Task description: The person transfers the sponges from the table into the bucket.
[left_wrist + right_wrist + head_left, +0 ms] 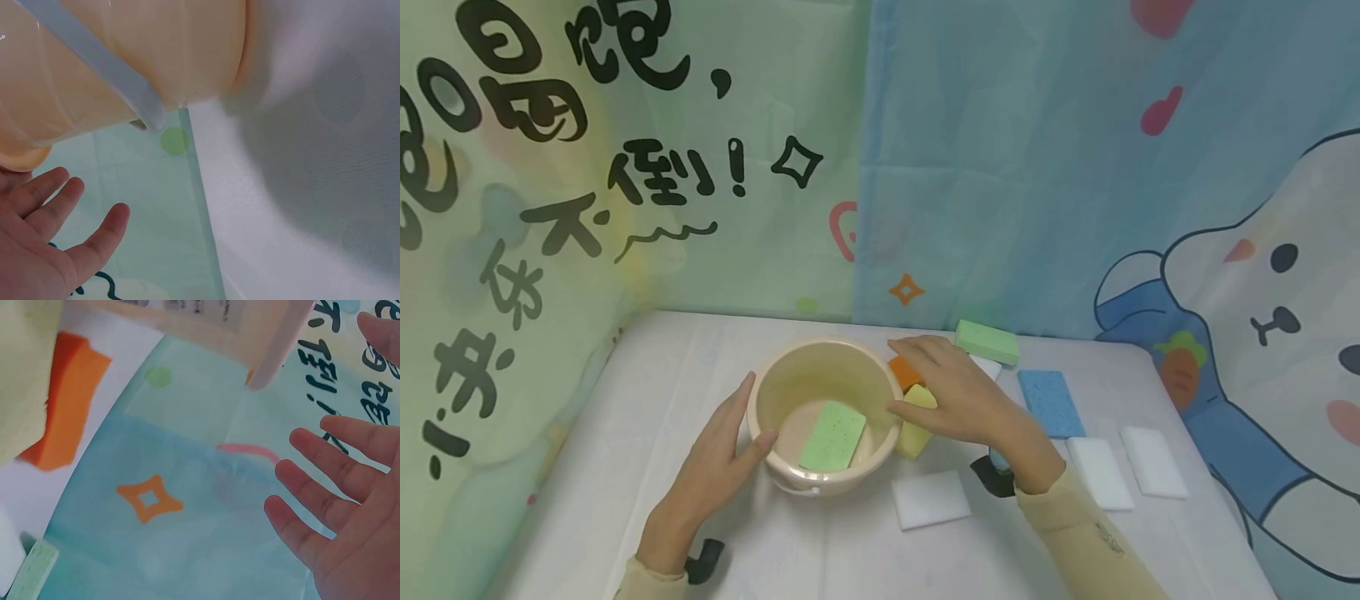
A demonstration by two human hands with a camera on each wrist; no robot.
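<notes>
A cream plastic bucket [762,417] stands on the white-covered table, a green sponge [833,437] lying flat on its bottom. My left hand [718,454] is at the bucket's left rim, thumb tip over the edge and the other fingers along the outer side. In the left wrist view those fingers [103,234] are spread and relaxed below the bucket's wall. On the opposite side, my right hand [951,390] hovers with straight, spread fingers and holds nothing. Its thumb tip comes close to the rim. Just beneath it sit a yellow sponge [913,440] and an orange sponge [906,372].
Another green sponge [987,342] lies at the table's back edge, and a blue sponge [1051,403] is right of my right hand. White sponge pads [931,500] lie in front and at the right [1153,462]. Printed curtains [985,167] hang behind the table and at the left.
</notes>
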